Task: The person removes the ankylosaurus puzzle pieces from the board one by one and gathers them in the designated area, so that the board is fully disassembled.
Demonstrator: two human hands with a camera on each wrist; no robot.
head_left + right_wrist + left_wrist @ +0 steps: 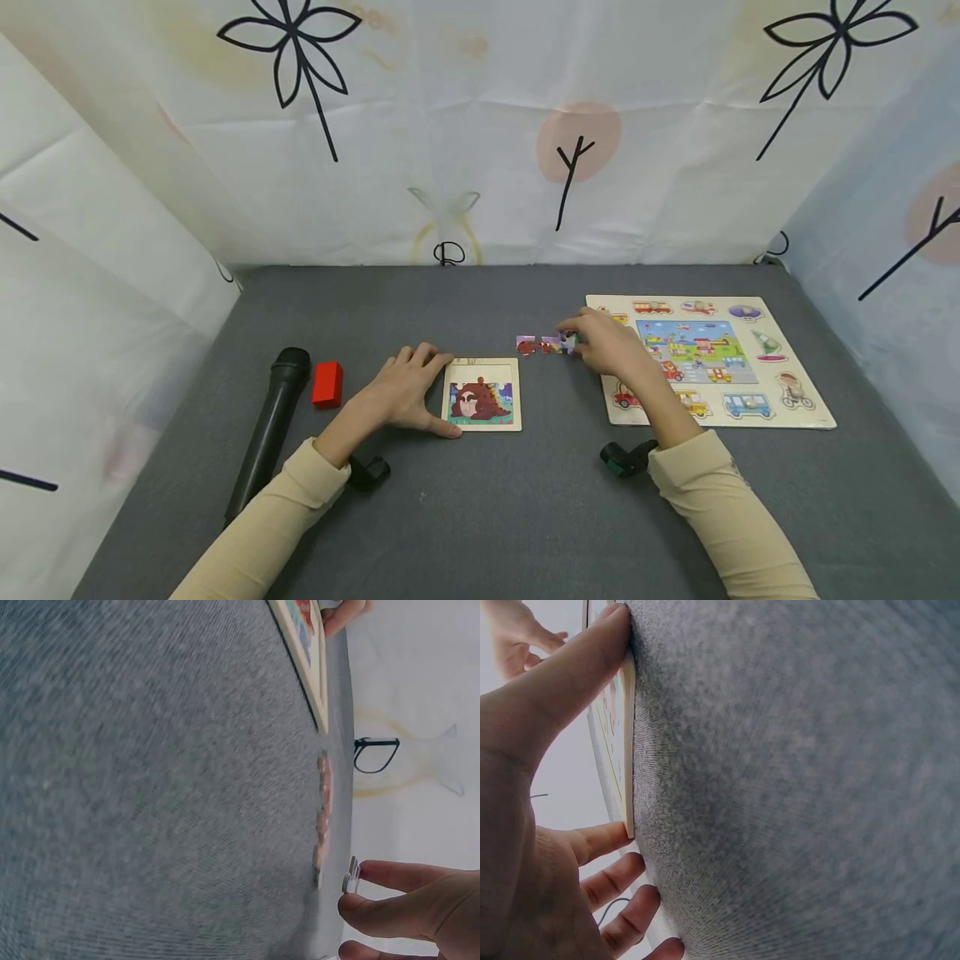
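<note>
A small square tray [482,431] holds a jigsaw picture of a brown spiky figure. My left hand [408,387] lies at its left side, thumb at the lower left corner and a finger at the upper left; in the left wrist view the thumb and forefinger of the left hand [532,780] touch the edge of the tray [628,750]. My right hand [611,342] pinches a small piece [351,876] between thumb and forefinger, above the table. Loose pieces [527,344] lie in a row to the right of the tray.
A large board of vehicle pictures [795,412] lies at the right, partly under my right forearm. On the left are a red block [327,385] and a black microphone [270,429]. Patterned white cloth [465,125] hangs behind the grey table [480,517].
</note>
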